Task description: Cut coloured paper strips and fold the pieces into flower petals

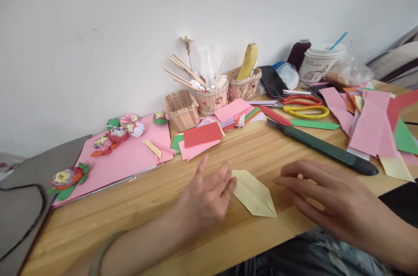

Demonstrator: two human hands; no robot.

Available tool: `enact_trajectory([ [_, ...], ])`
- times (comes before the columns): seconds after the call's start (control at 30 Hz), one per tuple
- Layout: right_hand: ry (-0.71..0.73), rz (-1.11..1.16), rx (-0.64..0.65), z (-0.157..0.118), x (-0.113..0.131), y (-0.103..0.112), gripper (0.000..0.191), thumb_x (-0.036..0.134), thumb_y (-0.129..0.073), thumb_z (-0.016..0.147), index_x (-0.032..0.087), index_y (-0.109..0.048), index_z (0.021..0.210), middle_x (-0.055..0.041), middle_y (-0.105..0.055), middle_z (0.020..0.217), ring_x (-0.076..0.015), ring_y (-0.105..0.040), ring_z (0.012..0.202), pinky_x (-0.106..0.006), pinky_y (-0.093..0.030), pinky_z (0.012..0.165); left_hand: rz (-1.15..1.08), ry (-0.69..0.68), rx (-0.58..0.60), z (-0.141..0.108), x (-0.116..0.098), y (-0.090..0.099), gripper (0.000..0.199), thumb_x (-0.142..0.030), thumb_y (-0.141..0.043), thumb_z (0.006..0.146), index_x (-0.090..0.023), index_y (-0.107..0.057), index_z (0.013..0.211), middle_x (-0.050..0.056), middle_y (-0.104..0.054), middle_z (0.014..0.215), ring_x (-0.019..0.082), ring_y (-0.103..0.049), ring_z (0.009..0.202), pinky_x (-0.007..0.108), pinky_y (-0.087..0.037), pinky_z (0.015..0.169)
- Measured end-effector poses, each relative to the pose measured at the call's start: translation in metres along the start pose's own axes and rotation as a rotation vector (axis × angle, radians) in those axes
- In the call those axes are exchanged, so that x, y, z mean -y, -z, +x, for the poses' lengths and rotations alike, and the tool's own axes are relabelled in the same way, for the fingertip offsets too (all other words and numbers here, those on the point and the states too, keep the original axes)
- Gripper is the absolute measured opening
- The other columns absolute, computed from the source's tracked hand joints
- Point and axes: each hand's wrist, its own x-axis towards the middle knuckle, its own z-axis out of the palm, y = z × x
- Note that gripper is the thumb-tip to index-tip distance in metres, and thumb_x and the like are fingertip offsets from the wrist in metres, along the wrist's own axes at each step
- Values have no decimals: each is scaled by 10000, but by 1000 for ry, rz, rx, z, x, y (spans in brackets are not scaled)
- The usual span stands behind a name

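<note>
A pale yellow folded paper (pixel 253 193) lies on the wooden table in front of me, with creases and pointed ends. My left hand (pixel 209 193) is at its left corner, the curled fingertips pinning the paper there while one finger sticks up. That corner and my left thumb are hidden. To the right of the paper hovers my right hand (pixel 326 197), fingers loosely bent and apart, holding nothing.
A green utility knife (pixel 326 149) lies beyond my right hand, near red-and-yellow-handled scissors (pixel 305 110). Loose coloured paper strips (pixel 372 123) pile up at right. Small baskets (pixel 181 110) stand by the wall. Paper flowers (pixel 70 178) rest on pink sheets (pixel 130 154) at left.
</note>
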Motion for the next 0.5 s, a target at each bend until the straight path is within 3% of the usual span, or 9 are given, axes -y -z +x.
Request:
enact_trajectory([
  [0.1, 6, 35, 54, -5, 10, -5, 197, 215, -425, 924, 208, -599, 1016, -66, -631, 892, -166, -593, 770, -282, -477, 621, -2, 52, -35, 1, -5, 2, 211, -81, -449, 923, -78, -655, 968, 103, -688, 959, 224, -578, 1059, 603, -180, 1091],
  [0.23, 61, -76, -8, -7, 14, -13, 266, 203, -368, 946, 169, -603, 1065, -83, -673, 920, -196, -614, 834, -325, -497, 679, -48, 125, -110, 2, -9, 1, 208, -71, -490, 897, -119, -641, 763, 32, -642, 717, 191, -592, 924, 580, -255, 1069],
  [0.33, 55, -86, -43, -10, 16, -14, 273, 197, -369, 947, 156, -576, 1121, -101, -665, 1000, -210, -603, 916, -347, -489, 742, -96, 127, -74, 1, -10, -1, 187, -74, -484, 892, -114, -638, 793, 21, -608, 694, 180, -579, 867, 533, -342, 1032],
  [0.5, 63, 10, 9, -12, 26, -17, 213, 167, -409, 934, 159, -594, 1040, -88, -669, 934, -193, -610, 872, -312, -491, 696, -163, 168, -76, 3, -5, 1, 166, -97, -498, 885, -137, -632, 795, 26, -606, 695, 189, -569, 796, 445, -457, 893],
])
